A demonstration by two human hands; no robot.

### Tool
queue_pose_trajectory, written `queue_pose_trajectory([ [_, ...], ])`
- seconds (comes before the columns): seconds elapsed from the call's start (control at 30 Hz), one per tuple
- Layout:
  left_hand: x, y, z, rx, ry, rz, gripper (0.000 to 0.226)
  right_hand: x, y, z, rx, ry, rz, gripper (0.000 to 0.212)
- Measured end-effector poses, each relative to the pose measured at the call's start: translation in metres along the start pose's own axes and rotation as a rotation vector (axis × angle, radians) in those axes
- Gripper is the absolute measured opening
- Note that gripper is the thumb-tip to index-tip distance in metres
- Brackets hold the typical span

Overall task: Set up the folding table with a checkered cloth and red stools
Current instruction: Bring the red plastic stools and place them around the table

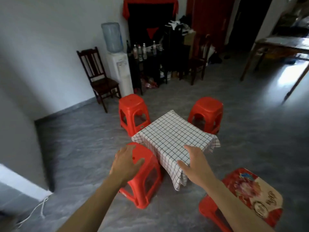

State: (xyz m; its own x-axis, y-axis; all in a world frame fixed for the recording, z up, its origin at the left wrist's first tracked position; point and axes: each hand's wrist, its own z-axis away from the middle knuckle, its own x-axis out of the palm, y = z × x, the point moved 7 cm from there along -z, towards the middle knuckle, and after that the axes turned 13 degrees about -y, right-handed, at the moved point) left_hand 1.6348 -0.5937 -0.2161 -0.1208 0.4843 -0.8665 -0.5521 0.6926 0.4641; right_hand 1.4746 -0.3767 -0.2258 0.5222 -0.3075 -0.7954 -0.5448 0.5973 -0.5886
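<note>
A small table stands on the grey floor under a white checkered cloth (pixel 172 136) that hangs over its corners. Red plastic stools stand around it: one at the far left (pixel 133 111), one at the far right (pixel 207 113), one at the near left (pixel 145 178). A fourth red stool (pixel 215 213) at the near right carries a flowered cushion (pixel 252 190). My left hand (pixel 124 163) hovers with spread fingers over the near-left stool's seat. My right hand (pixel 194 161) is spread flat over the cloth's near corner. Neither holds anything.
A dark wooden chair (pixel 98 76) and a water dispenser (pixel 118 64) stand against the far wall, beside a dark shelf with bottles (pixel 143 52). Another wooden table (pixel 280 47) is at the far right. A white cord (pixel 36 210) lies on the floor at the left.
</note>
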Motion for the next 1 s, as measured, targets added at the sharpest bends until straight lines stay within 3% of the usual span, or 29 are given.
queue_pose_trajectory([
  [0.2,-0.037,-0.077,0.031,-0.054,0.045,0.082,0.084,0.051,-0.076,-0.028,-0.061,-0.072,0.087,0.069],
  [0.47,-0.094,-0.176,0.042,0.05,0.04,0.127,0.076,0.124,-0.153,-0.047,0.046,-0.087,0.068,0.07],
  [0.6,-0.107,-0.23,0.023,0.037,-0.008,0.111,0.087,0.151,-0.184,-0.057,0.081,-0.091,0.085,0.07],
  [0.7,-0.112,-0.236,-0.003,0.042,-0.089,0.138,0.071,0.154,-0.199,-0.064,0.046,-0.027,0.056,0.064],
  [0.8,-0.119,-0.218,-0.033,0.205,-0.016,0.086,0.061,0.157,-0.197,-0.086,0.064,-0.023,0.059,0.064],
  [1.0,-0.096,-0.238,-0.093,0.141,-0.212,0.07,0.081,0.177,-0.172,-0.159,0.191,-0.122,0.021,0.073],
])
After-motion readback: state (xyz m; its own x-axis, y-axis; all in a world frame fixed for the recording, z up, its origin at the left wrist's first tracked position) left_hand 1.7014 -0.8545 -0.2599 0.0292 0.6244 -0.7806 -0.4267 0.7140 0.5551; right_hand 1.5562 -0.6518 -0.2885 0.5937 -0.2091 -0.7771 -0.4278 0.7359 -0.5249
